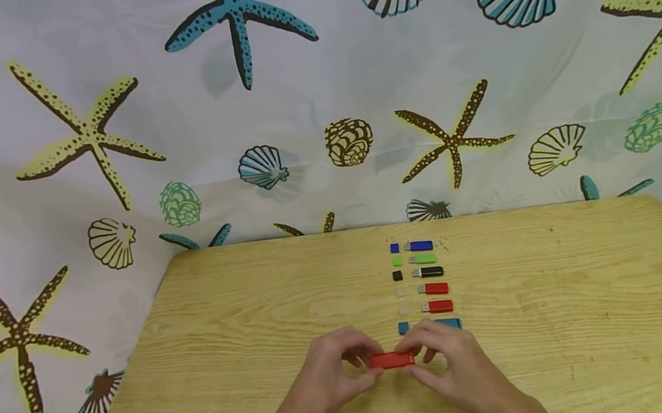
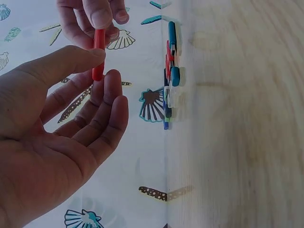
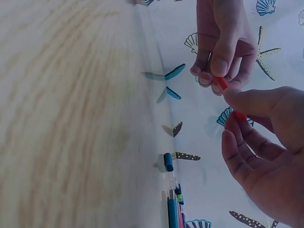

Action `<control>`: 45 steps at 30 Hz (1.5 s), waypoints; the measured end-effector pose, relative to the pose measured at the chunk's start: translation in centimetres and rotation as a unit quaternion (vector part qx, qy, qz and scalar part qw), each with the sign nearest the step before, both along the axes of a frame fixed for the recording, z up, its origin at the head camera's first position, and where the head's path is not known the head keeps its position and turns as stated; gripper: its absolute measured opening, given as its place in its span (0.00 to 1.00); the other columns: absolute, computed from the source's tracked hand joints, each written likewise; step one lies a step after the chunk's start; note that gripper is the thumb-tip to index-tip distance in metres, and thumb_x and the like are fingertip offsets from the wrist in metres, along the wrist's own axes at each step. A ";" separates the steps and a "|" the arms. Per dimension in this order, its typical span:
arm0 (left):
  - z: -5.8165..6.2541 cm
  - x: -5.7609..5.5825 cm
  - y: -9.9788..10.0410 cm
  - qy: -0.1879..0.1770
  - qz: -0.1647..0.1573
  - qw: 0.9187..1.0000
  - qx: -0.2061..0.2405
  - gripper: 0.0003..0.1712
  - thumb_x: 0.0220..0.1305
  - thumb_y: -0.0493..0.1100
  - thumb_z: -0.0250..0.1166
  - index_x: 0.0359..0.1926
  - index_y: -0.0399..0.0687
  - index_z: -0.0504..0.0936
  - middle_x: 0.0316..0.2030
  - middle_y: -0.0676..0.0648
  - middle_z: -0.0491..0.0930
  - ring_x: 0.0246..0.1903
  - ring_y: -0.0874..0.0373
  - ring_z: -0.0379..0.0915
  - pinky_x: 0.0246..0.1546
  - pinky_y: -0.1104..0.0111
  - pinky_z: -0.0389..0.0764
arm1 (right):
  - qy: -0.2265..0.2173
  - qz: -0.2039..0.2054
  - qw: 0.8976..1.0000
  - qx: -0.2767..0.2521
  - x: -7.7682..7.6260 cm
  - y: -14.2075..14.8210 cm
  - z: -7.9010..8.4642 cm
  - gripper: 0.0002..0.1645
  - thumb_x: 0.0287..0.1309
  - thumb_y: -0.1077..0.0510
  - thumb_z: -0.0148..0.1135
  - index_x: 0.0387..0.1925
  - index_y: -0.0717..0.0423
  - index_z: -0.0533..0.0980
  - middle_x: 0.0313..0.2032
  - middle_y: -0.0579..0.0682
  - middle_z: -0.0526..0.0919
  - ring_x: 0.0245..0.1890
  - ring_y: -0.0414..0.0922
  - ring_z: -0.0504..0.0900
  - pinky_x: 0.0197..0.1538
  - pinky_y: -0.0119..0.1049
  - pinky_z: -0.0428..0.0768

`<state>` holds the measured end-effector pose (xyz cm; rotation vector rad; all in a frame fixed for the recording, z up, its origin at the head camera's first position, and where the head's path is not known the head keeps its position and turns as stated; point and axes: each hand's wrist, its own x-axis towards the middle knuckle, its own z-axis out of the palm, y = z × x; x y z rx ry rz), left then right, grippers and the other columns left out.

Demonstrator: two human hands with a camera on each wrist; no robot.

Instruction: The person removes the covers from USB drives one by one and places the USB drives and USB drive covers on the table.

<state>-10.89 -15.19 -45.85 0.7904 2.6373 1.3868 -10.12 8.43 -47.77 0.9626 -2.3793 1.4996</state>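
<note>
Both hands hold a red USB flash drive (image 1: 392, 360) level above the near part of the wooden table. My left hand (image 1: 334, 370) pinches its left end between thumb and fingers. At the other end, my right hand (image 1: 449, 359) pinches it the same way. No metal plug shows on this drive. Just beyond the hands lies a teal flash drive (image 1: 450, 323), partly covered by the right fingers, with a teal cap (image 1: 404, 328) to its left. In the left wrist view the red flash drive (image 2: 98, 57) stands out between the fingertips of both hands.
Behind the teal drive, a column of uncapped drives runs back: two red (image 1: 441, 306), one black (image 1: 431, 271), one green (image 1: 424, 259), one blue (image 1: 422, 245). Their small caps, including a black cap (image 1: 397, 275), lie left of them. A shell-patterned curtain (image 1: 300, 96) hangs behind the table (image 1: 226, 324).
</note>
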 end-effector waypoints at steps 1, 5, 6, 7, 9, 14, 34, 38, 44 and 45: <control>0.0 0.0 0.1 -0.003 0.000 1.000 0.003 0.12 0.57 0.30 0.76 0.40 0.48 0.87 0.36 0.53 0.83 0.33 0.63 0.82 0.37 0.60 0.88 | 0.003 -0.003 1.000 0.001 0.0 0.1 0.0 0.18 0.52 0.69 0.78 0.42 0.50 0.85 0.41 0.41 0.85 0.40 0.38 0.84 0.35 0.35 0.86; 0.1 0.1 0.7 -0.016 0.000 1.000 0.014 0.12 0.58 0.30 0.75 0.41 0.47 0.87 0.37 0.52 0.83 0.33 0.64 0.82 0.37 0.62 0.88 | 0.016 -0.013 1.000 0.007 0.0 0.5 0.3 0.18 0.50 0.70 0.78 0.41 0.50 0.86 0.40 0.42 0.86 0.39 0.39 0.84 0.34 0.34 0.86; 0.1 0.0 0.8 -0.022 0.001 1.000 0.017 0.12 0.58 0.30 0.75 0.41 0.47 0.87 0.37 0.52 0.84 0.33 0.64 0.82 0.37 0.62 0.87 | 0.019 -0.017 1.000 0.008 -0.1 0.6 0.4 0.18 0.50 0.70 0.78 0.41 0.51 0.86 0.40 0.42 0.86 0.38 0.39 0.84 0.34 0.35 0.86; 0.2 0.0 1.0 -0.027 0.002 0.999 0.019 0.12 0.59 0.30 0.75 0.42 0.47 0.87 0.37 0.52 0.84 0.32 0.64 0.82 0.37 0.63 0.87 | 0.021 -0.020 1.000 0.009 -0.1 0.7 0.5 0.18 0.50 0.70 0.79 0.41 0.51 0.86 0.41 0.43 0.86 0.38 0.39 0.84 0.33 0.36 0.86; 0.2 -0.2 1.3 -0.036 0.005 0.999 0.024 0.11 0.60 0.31 0.74 0.42 0.47 0.87 0.37 0.52 0.84 0.33 0.65 0.82 0.38 0.64 0.87 | 0.023 -0.029 0.999 0.011 -0.2 1.0 0.7 0.18 0.49 0.70 0.79 0.41 0.52 0.86 0.41 0.44 0.86 0.38 0.40 0.84 0.33 0.37 0.86; 0.0 -0.3 1.8 -0.041 0.007 0.998 0.045 0.09 0.63 0.34 0.73 0.43 0.47 0.88 0.37 0.51 0.87 0.33 0.64 0.83 0.37 0.66 0.87 | 0.020 -0.040 0.999 0.019 -0.2 1.6 0.8 0.17 0.50 0.69 0.79 0.41 0.52 0.86 0.42 0.43 0.87 0.38 0.40 0.84 0.33 0.37 0.86; 0.2 0.1 3.3 -0.072 -0.009 0.988 0.133 0.08 0.61 0.37 0.76 0.42 0.50 0.91 0.36 0.53 0.88 0.33 0.59 0.86 0.39 0.60 0.88 | 0.043 -0.019 0.999 0.027 0.6 4.2 2.3 0.13 0.57 0.64 0.76 0.42 0.47 0.85 0.40 0.38 0.86 0.35 0.36 0.82 0.35 0.36 0.85; 0.4 0.2 3.3 -0.081 -0.009 0.988 0.134 0.08 0.61 0.37 0.76 0.42 0.48 0.91 0.36 0.51 0.89 0.33 0.59 0.85 0.39 0.62 0.88 | 0.048 -0.019 0.998 0.029 0.7 4.3 2.5 0.13 0.56 0.63 0.77 0.42 0.46 0.85 0.40 0.38 0.86 0.34 0.36 0.82 0.35 0.33 0.84; 0.7 0.3 2.9 -0.096 -0.013 0.986 0.136 0.08 0.60 0.37 0.77 0.41 0.46 0.92 0.36 0.49 0.89 0.33 0.58 0.86 0.38 0.61 0.88 | 0.042 -0.016 0.999 0.024 1.0 4.0 2.4 0.13 0.56 0.63 0.77 0.41 0.46 0.86 0.39 0.37 0.86 0.33 0.37 0.82 0.36 0.32 0.84; 0.6 0.3 2.8 -0.097 -0.014 0.986 0.138 0.08 0.60 0.37 0.77 0.41 0.46 0.92 0.36 0.49 0.89 0.33 0.58 0.86 0.38 0.60 0.88 | 0.041 -0.015 0.999 0.025 1.1 4.0 2.4 0.13 0.56 0.63 0.77 0.41 0.46 0.86 0.39 0.38 0.86 0.33 0.37 0.82 0.36 0.33 0.84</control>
